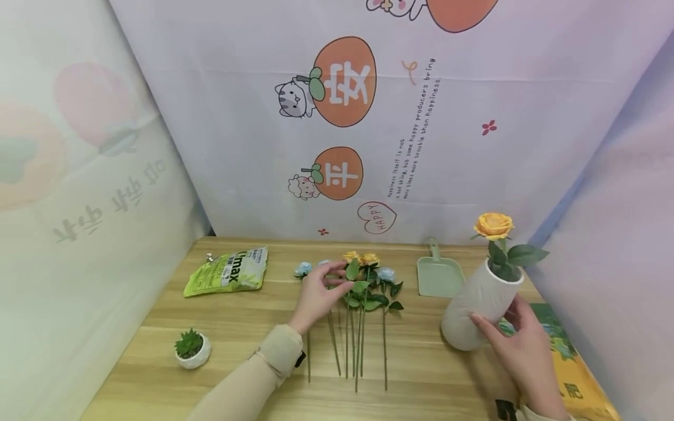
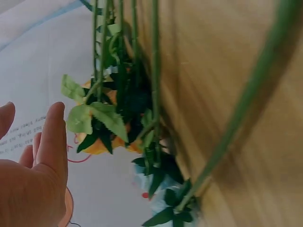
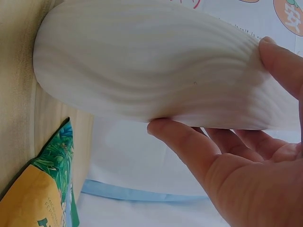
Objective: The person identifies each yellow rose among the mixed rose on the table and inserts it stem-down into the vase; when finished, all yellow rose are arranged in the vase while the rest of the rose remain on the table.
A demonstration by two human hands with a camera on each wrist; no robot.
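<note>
My right hand (image 1: 523, 345) grips a white ribbed vase (image 1: 479, 307) by its side, thumb in front and fingers behind; it leans to the right, base at the table. A yellow rose (image 1: 493, 225) with green leaves stands in its mouth. In the right wrist view, the fingers (image 3: 184, 142) wrap the vase wall (image 3: 142, 61). Over the laid-out artificial flowers hovers my left hand (image 1: 318, 292), its fingers loosely bent beside the green leaves (image 1: 358, 286). The left wrist view shows this hand (image 2: 38, 175) apart from the stems (image 2: 156, 71), holding nothing.
Blue flowers (image 1: 303, 269) and yellow roses (image 1: 370, 259) lie with stems toward me. A green dustpan (image 1: 439, 278) is behind the vase. A green Umax bag (image 1: 229, 272) and a potted succulent (image 1: 192, 349) sit at left. A yellow-green bag (image 1: 579, 374) lies at right. Printed cloth walls surround the table.
</note>
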